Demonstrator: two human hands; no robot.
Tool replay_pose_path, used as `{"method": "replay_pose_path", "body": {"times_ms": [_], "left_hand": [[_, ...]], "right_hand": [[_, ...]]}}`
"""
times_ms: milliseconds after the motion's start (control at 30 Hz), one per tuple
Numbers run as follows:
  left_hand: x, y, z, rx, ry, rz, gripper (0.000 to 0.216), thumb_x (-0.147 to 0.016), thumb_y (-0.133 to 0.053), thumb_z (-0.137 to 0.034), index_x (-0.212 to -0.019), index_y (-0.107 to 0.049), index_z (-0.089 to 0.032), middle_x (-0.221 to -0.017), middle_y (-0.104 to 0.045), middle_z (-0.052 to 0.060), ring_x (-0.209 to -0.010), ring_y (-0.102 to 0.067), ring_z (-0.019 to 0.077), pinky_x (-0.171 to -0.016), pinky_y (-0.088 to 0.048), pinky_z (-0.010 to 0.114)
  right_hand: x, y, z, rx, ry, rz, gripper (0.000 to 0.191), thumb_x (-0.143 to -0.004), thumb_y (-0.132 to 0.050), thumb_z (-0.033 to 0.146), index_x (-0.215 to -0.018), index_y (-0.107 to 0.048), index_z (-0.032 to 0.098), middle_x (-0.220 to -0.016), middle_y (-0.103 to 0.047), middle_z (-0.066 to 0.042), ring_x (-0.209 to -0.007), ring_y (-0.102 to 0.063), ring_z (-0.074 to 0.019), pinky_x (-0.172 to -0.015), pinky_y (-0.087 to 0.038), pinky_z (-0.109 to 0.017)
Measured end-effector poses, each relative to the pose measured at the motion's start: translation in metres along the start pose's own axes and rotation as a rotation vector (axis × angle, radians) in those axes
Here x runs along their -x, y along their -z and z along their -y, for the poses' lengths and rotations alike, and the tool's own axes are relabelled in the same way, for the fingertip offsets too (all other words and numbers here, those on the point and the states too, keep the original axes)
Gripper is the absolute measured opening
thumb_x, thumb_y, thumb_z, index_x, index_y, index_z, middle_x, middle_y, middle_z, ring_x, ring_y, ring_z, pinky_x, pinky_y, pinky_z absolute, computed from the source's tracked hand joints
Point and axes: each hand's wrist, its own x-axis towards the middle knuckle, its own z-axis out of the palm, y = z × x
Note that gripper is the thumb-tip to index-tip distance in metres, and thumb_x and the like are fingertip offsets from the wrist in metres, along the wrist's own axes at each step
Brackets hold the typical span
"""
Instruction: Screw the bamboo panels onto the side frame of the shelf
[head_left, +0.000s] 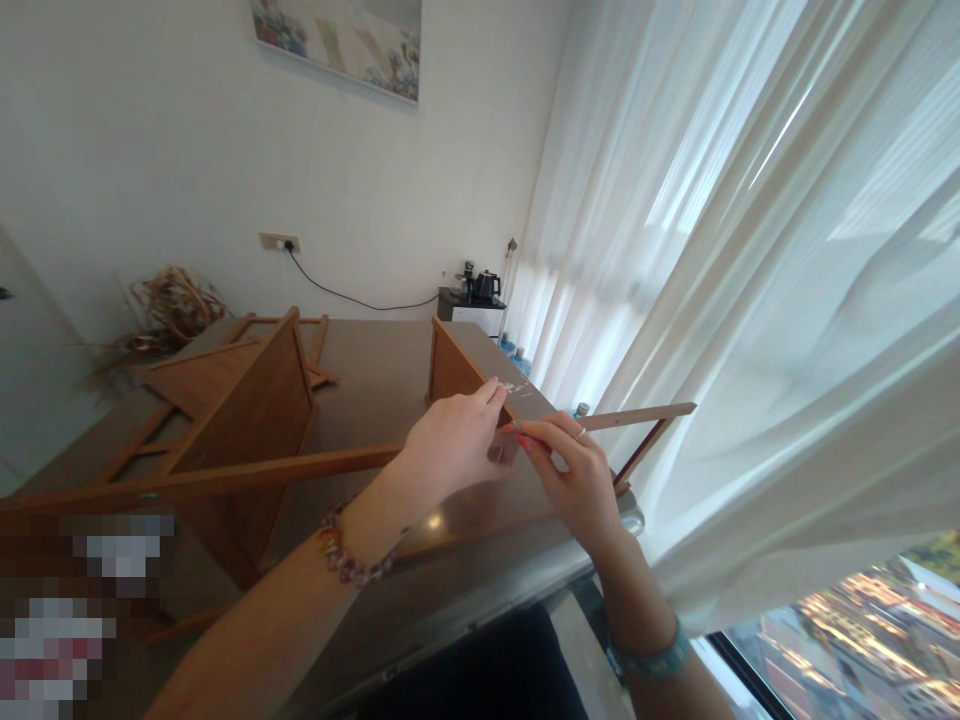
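Observation:
A wooden frame lies on the table, with a long rail [300, 467] crossing in front of me and upright panels joined to it. My left hand [454, 440] is wrapped over the joint between the rail and the right-hand panel [454, 362]. Its fingers lie along the panel's top edge and the thumb is lower down. Beside it, my right hand [566, 460] pinches thumb and fingertips together at the same joint. Whatever is between those fingertips is too small to make out. Left of my hands stands a larger wooden panel [247, 420].
More wooden frame parts [202, 375] lie at the table's [367, 365] far left, near dried plants [176, 305]. Small pale pieces [517, 388] are on the table beyond my hands. A black kettle [487, 286] stands on a cabinet behind. White curtains [720, 300] hang on the right.

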Motion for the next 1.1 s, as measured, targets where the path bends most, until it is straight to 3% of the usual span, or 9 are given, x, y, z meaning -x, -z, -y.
{"method": "replay_pose_path", "body": {"times_ms": [200,367,433,533,633,733,967,1100], "left_hand": [[0.001,0.001,-0.001,0.052,-0.009,-0.032,0.081,-0.075,-0.058,-0.058,-0.137,-0.042,-0.008,-0.146,-0.04,0.016,-0.104,-0.064,0.0321,-0.081,-0.052,0.038],[0.001,0.002,-0.002,0.045,-0.003,-0.028,0.085,-0.073,-0.056,-0.061,-0.138,-0.041,-0.008,-0.147,-0.038,0.017,-0.103,-0.064,0.033,-0.081,-0.051,0.04],[0.001,0.002,-0.002,0.039,-0.004,-0.025,0.089,-0.072,-0.057,-0.064,-0.138,-0.041,-0.007,-0.147,-0.038,0.017,-0.104,-0.063,0.0335,-0.083,-0.051,0.04],[0.001,0.002,-0.003,0.032,0.002,-0.021,0.091,-0.071,-0.058,-0.066,-0.139,-0.041,-0.008,-0.147,-0.039,0.016,-0.106,-0.062,0.0332,-0.085,-0.05,0.04],[0.001,0.001,-0.003,0.031,-0.006,-0.02,0.091,-0.073,-0.055,-0.067,-0.139,-0.04,-0.006,-0.147,-0.039,0.016,-0.106,-0.062,0.0325,-0.086,-0.05,0.04],[0.002,0.0,-0.001,0.021,-0.012,-0.024,0.092,-0.073,-0.054,-0.068,-0.14,-0.039,-0.006,-0.147,-0.038,0.016,-0.106,-0.062,0.0331,-0.086,-0.05,0.041],[0.001,-0.001,-0.001,0.012,-0.006,-0.019,0.094,-0.073,-0.056,-0.067,-0.141,-0.037,-0.006,-0.149,-0.035,0.017,-0.109,-0.061,0.0339,-0.089,-0.049,0.041],[0.001,-0.002,0.0,-0.004,-0.012,-0.03,0.093,-0.073,-0.054,-0.068,-0.141,-0.038,-0.006,-0.149,-0.036,0.016,-0.107,-0.062,0.0334,-0.087,-0.05,0.04]], "right_hand": [[0.006,-0.004,-0.009,0.038,0.104,0.074,0.025,-0.091,-0.052,0.022,-0.111,-0.067,0.027,-0.081,-0.06,-0.002,-0.078,-0.058,-0.0131,-0.071,-0.048,-0.026],[0.012,-0.011,-0.014,0.043,0.112,-0.031,0.021,-0.091,-0.052,0.019,-0.105,-0.066,0.026,-0.075,-0.064,0.001,-0.066,-0.06,-0.0104,-0.063,-0.049,-0.023],[0.013,-0.013,-0.013,0.049,0.072,-0.103,0.012,-0.089,-0.054,0.02,-0.098,-0.061,0.024,-0.077,-0.067,0.001,-0.065,-0.062,-0.01,-0.06,-0.048,-0.022],[0.014,-0.018,-0.013,-0.06,-0.111,-0.15,0.005,-0.09,-0.051,0.024,-0.095,-0.05,0.024,-0.066,-0.063,0.004,-0.055,-0.059,-0.0092,-0.05,-0.044,-0.02],[0.016,-0.023,-0.016,-0.319,-0.232,-0.142,0.023,-0.092,-0.047,0.028,-0.113,-0.037,0.026,-0.06,-0.055,0.008,-0.049,-0.053,-0.0093,-0.047,-0.042,-0.02],[0.018,-0.027,-0.022,-0.421,-0.227,-0.241,0.046,-0.089,-0.054,0.029,-0.125,-0.027,0.028,-0.069,-0.055,0.007,-0.058,-0.055,-0.0104,-0.056,-0.046,-0.023],[0.021,-0.019,-0.031,-0.05,-0.272,-0.406,0.038,-0.072,-0.074,0.039,-0.097,-0.05,0.023,-0.067,-0.05,0.006,-0.056,-0.046,-0.0094,-0.055,-0.04,-0.022],[0.027,-0.019,-0.027,0.11,-0.256,-0.363,0.03,-0.077,-0.068,0.044,-0.072,-0.05,0.021,-0.054,-0.045,0.008,-0.046,-0.041,-0.007,-0.048,-0.034,-0.019]]}}
